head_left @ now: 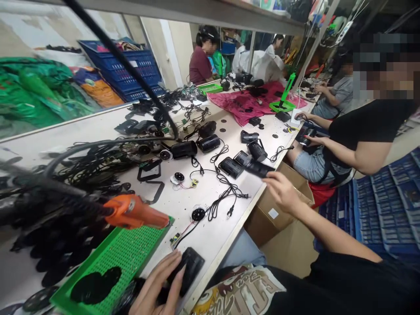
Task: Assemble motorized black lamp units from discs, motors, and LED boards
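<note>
My left hand [156, 286] lies at the table's near edge, fingers stretched along a black oval casing [192, 266] and gripping it from the left. My right hand [282, 190] reaches out over the table's right edge. Its fingertips are closed on the end of a flat black housing piece [260, 169]. Just beyond that piece stand several similar black housings [231, 166]. Between my hands, a black cable with a plug [226, 197] and a small round speaker [198, 214] with thin wires lie on the white tabletop [210, 238].
A green perforated tray [121, 256] holds a black disc, with an orange hand tool [136, 211] over it. Tangled black cables [88, 164] fill the left. A cardboard box [278, 218] sits under the edge. Seated persons [357, 131] work at right; blue crates [387, 205] behind.
</note>
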`<control>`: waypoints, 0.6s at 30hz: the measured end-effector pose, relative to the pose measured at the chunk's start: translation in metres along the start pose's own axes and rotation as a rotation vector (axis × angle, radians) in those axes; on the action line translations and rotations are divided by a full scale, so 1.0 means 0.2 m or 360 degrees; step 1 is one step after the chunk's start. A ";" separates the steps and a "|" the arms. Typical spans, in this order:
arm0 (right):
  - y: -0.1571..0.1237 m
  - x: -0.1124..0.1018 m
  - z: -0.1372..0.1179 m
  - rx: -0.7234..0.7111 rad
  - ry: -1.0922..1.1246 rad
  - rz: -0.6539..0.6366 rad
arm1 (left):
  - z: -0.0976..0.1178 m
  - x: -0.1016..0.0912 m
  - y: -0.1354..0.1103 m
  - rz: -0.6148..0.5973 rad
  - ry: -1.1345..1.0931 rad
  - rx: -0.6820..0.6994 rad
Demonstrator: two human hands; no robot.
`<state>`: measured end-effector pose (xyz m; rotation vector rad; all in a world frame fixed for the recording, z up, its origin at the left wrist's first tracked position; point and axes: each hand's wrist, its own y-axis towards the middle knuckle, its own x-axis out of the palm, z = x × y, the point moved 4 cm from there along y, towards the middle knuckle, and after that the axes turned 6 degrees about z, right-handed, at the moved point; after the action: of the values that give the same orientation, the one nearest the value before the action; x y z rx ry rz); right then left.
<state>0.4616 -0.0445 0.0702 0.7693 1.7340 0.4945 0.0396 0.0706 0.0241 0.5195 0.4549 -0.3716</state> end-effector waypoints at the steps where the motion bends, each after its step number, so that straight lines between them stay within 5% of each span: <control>1: -0.06 0.01 -0.16 -0.0081 0.0062 -0.0013 | 0.01 0.04 -0.01 -0.0049 -0.0173 -0.0184; 5: -0.19 0.16 -0.72 -0.0382 0.0567 -0.0096 | 0.07 0.19 -0.05 0.0004 -0.1230 -0.0968; 9: -0.24 0.33 -1.11 -0.0697 0.0905 -0.0174 | 0.10 0.22 -0.07 0.0343 -0.1894 -0.1131; 13: -0.24 0.44 -1.32 -0.0995 0.1105 -0.0340 | 0.01 0.13 -0.12 0.0812 -0.1937 -0.1147; 18: -0.27 0.49 -1.38 -0.1081 0.1280 -0.0368 | -0.04 0.03 -0.20 0.1075 -0.1863 -0.1133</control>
<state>0.1683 0.0030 0.0470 -0.1609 2.1288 1.2608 0.0243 0.0417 -0.0003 -0.2941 -0.7165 0.1829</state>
